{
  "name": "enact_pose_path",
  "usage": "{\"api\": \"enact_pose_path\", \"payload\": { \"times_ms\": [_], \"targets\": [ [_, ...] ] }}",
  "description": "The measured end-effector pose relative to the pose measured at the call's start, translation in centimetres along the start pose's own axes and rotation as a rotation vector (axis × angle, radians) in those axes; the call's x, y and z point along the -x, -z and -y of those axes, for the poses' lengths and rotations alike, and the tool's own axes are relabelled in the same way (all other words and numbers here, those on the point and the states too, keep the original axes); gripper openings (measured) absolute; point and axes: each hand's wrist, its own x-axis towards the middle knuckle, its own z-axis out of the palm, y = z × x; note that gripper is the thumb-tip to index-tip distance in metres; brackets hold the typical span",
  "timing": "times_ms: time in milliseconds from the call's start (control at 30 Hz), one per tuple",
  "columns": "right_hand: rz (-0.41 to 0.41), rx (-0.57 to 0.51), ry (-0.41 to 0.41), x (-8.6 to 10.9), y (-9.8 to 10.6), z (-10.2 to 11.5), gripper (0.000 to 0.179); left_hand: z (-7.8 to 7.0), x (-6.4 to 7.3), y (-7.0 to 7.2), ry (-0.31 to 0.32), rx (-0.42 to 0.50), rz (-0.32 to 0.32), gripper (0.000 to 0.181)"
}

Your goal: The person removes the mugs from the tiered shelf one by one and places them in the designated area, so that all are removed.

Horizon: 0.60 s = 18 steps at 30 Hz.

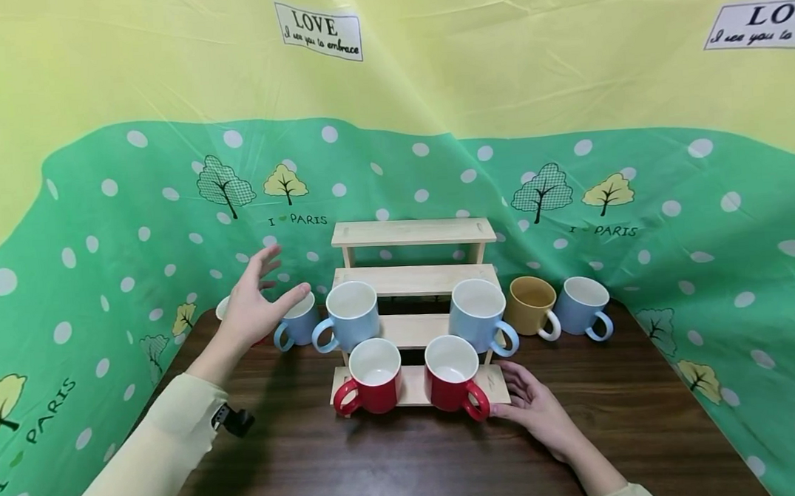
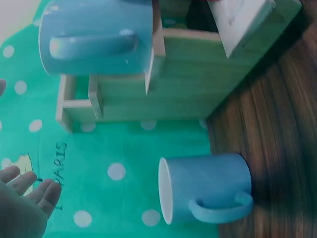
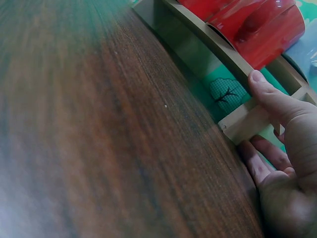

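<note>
Two hands [image 1: 253,304] [image 1: 536,403] flank the shelf [image 1: 412,281], left raised, right gripping.

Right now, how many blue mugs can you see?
4: one blue mug on the left of the rack, another on its right, one beside it on the left, one beyond the yellow mug. The left hand may hide more.

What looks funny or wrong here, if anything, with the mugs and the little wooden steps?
Nothing I can see looks spilled or broken, and the wooden rack looks straight. Just one oddball: the mustard mug, right of the rack, has a white handle, while handles on the red mugs and blue mugs match their outsides.
</note>
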Motion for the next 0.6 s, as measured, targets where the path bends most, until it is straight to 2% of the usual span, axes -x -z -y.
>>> {"api": "enact_pose_path", "payload": {
  "times_ms": [300,600],
  "targets": [
    [0.001,0.004,-0.004,0.0,0.1,-0.1,0.089,-1.7,0.6,-1.4,-0.009,0.015,0.047,0.094],
    [-0.001,0.007,0.015,0.0,0.0,0.1,0.086,-2.5,1.2,-3.2,-0.043,-0.003,0.09,0.093]
  ]
}}
